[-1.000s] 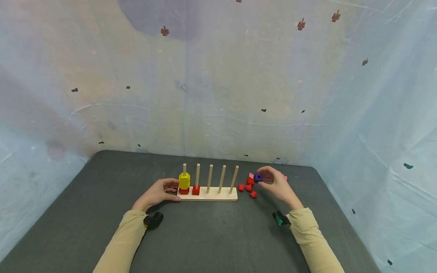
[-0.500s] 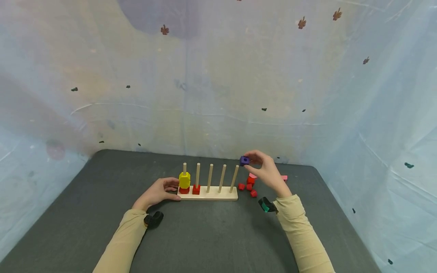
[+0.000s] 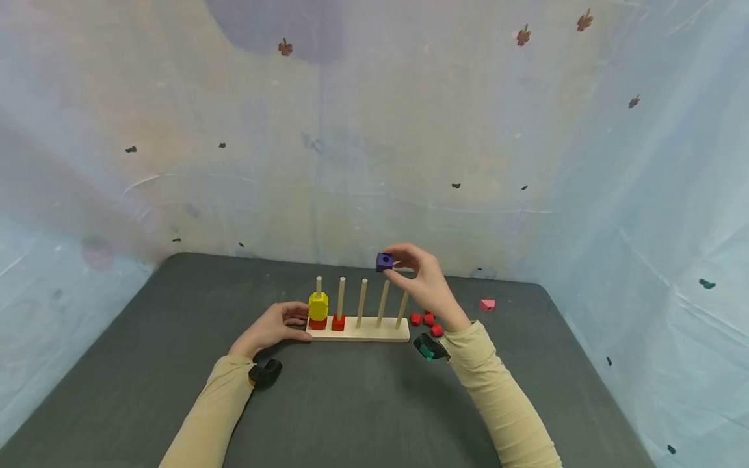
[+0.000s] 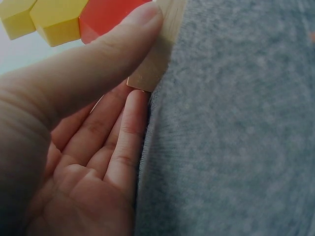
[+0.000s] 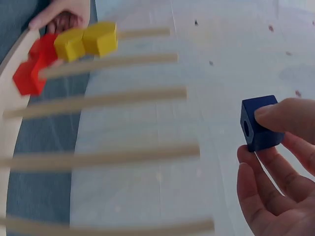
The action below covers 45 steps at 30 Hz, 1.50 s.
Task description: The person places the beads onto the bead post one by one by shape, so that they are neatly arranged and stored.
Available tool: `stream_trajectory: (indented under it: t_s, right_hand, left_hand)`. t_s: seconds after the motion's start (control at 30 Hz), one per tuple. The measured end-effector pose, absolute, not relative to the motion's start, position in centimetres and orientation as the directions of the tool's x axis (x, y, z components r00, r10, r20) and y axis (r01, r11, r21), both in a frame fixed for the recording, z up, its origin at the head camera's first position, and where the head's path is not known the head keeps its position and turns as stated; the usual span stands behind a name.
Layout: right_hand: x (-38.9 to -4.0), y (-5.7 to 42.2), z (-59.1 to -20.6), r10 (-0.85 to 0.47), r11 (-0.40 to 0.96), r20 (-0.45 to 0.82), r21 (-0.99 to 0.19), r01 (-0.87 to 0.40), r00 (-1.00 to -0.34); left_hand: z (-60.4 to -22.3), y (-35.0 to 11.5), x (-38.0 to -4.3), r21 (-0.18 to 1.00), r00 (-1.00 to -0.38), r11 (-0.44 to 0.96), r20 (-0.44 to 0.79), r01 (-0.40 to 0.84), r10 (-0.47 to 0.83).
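Note:
A wooden peg stand [image 3: 380, 334] with several upright pegs sits mid-table. Its leftmost peg carries a red piece [image 4: 106, 19] under two yellow hexagonal blocks [image 5: 101, 39]; a red square block [image 3: 338, 323] sits low on the second peg. My left hand [image 3: 275, 328] holds the stand's left end, thumb at the front and fingers at the end and behind, partly hidden. Above the right-hand pegs, my right hand [image 3: 426, 281] pinches a purple cube [image 3: 384, 262] between thumb and fingers. The cube has a round hole [image 5: 247, 128] and is clear of the pegs.
Several small red blocks [image 3: 436, 330] lie just right of the stand, partly behind the right forearm. A pink block [image 3: 487, 305] rests farther right. A patterned sheet [image 3: 374, 162] hangs behind the dark table [image 3: 339, 403].
The right hand has lifted the purple cube from beside the loose blocks and carried it left over the stand's pegs. The left hand has stayed at the stand's end.

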State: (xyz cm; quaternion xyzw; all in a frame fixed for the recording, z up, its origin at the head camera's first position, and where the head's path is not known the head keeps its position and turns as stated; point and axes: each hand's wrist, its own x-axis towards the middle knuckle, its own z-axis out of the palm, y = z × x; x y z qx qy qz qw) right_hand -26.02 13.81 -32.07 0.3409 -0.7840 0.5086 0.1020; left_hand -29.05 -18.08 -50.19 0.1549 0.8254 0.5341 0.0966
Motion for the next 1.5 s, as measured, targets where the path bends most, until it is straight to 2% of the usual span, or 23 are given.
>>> stream_trajectory:
  t_s: [0.53,0.83,1.27,1.5]
  right_hand:
    - [-24.8,9.1,-32.8,-0.506,0.279,0.508,-0.668,-0.690,-0.697]
    - [-24.4,7.5,-33.9,-0.448,0.292,0.525,-0.680,-0.673,-0.724]
    - [-24.3,6.9,-35.4,-0.364,0.242,0.529,-0.741,-0.626,-0.766]
    - [-24.8,6.8,-36.0,-0.328,0.233,0.474,-0.798,-0.557,-0.817]
  left_hand:
    - [-50.2,-18.1,-29.4,0.915,-0.925,0.363,0.027,0.175,0.379]
    - [-50.4,-18.1,-29.3,0.921,-0.931,0.358,0.011,0.151,0.364]
    - [-50.6,-18.1,-29.4,0.925,-0.931,0.351,0.010,0.148,0.366]
    - [-50.7,-18.1,-29.4,0.924,-0.930,0.351,0.014,0.153,0.367]
